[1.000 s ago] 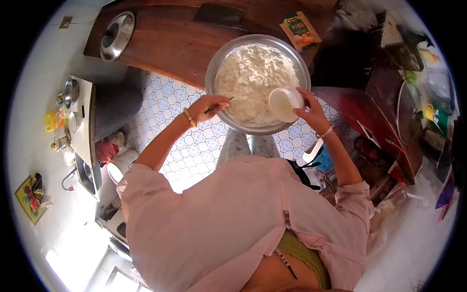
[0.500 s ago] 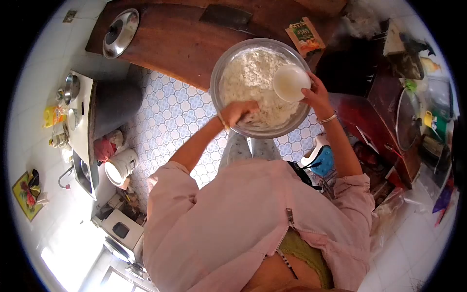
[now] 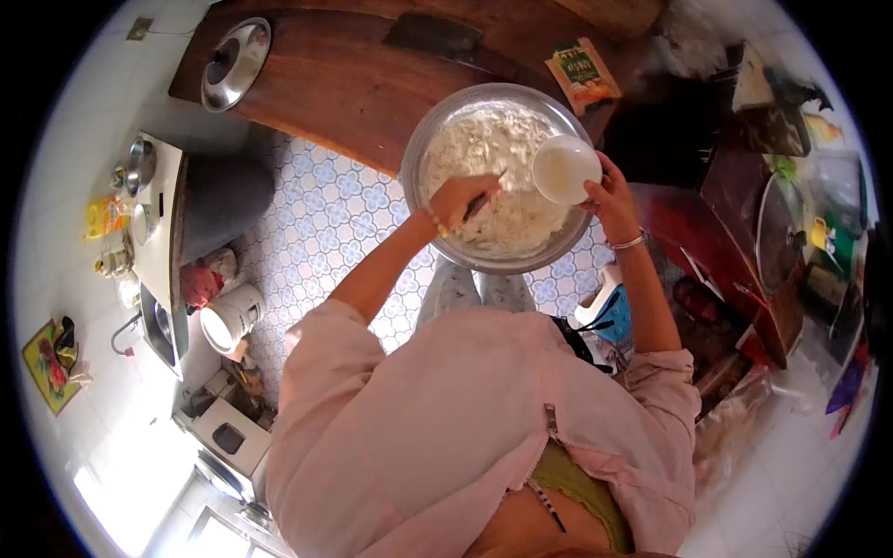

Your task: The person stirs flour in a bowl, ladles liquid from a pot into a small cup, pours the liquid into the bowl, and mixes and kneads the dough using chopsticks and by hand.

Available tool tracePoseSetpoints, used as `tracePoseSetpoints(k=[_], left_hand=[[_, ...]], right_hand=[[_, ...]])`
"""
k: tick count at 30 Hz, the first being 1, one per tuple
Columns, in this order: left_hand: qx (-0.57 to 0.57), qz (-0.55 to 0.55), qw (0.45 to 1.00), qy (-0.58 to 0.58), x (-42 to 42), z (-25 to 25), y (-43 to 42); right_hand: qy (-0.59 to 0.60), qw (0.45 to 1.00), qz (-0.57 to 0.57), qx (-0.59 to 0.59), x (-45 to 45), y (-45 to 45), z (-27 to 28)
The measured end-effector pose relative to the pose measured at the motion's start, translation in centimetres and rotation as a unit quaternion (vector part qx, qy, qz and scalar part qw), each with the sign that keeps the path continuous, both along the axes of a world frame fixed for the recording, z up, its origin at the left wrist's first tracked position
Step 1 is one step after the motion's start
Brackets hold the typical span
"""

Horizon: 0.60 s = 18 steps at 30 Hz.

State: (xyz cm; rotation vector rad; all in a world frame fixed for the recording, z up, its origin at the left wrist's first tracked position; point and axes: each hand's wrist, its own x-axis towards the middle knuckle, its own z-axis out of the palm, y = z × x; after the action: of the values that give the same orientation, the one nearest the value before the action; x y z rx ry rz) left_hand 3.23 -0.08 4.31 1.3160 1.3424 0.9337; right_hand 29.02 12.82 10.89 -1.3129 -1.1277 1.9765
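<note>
The sleeves [image 3: 330,349] are worn rolled near the elbows, presumably so that they are kept clear of the floury mix [image 3: 507,130]. The mix is held in a wide metal basin [image 3: 491,264], which is placed in front of the legs, likely for easy reach by both hands; whatever it is supported on is hidden. A slender dark utensil [image 3: 475,206] is gripped in the fingers of the left hand [image 3: 458,200], over the mix; its type cannot be told. A white cup [image 3: 566,169] is grasped at its side by the fingers of the right hand [image 3: 614,200], over the basin, perhaps so that drips are caught there; its pale contents are hard to make out. Beyond, on the wooden table [image 3: 353,102], a packet [image 3: 583,74] is seen, its print unreadable, and a lid [image 3: 244,63] is left well apart.
</note>
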Motion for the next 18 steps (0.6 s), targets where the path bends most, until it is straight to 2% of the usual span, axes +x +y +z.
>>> tracePoseSetpoints(k=[1, 3, 4, 6, 7, 9, 12, 14, 18], left_hand=[[-0.015, -0.024, 1.000, -0.009, 0.2, 0.7, -1.2], [0.104, -0.014, 0.994, 0.000, -1.0, 0.7, -3.5], [0.103, -0.015, 0.995, 0.000, -2.1, 0.7, -4.0], [0.132, 0.128, 0.980, 0.082, -4.2, 0.7, -5.1], [0.067, 0.171, 0.980, 0.078, -4.9, 0.9, -5.1], [0.138, 0.190, 0.964, 0.126, -5.4, 0.2, -4.7], [0.206, 0.165, 0.952, 0.156, -4.9, 0.1, -4.3], [0.192, 0.160, 0.953, 0.171, -5.4, -1.5, -4.5], [0.194, 0.157, 0.949, 0.190, -5.9, -0.7, -3.4]], right_hand=[[0.014, 1.000, 0.005, 0.001, -0.2, 0.1, 0.0], [-0.013, 1.000, 0.013, 0.013, -0.4, 0.5, -0.2], [-0.043, 0.999, 0.020, 0.024, -0.5, 0.6, -0.2], [-0.029, 0.999, 0.015, 0.021, -0.5, 1.0, -0.7], [-0.014, 1.000, 0.013, 0.021, -0.6, 1.1, -0.8], [-0.005, 1.000, 0.013, 0.022, -0.7, 1.1, -0.4], [-0.005, 1.000, 0.004, 0.019, -0.9, 1.0, 0.6], [-0.013, 1.000, -0.003, 0.021, -0.9, 1.3, 1.2], [-0.004, 1.000, -0.004, 0.018, -1.5, 2.2, 1.2]])
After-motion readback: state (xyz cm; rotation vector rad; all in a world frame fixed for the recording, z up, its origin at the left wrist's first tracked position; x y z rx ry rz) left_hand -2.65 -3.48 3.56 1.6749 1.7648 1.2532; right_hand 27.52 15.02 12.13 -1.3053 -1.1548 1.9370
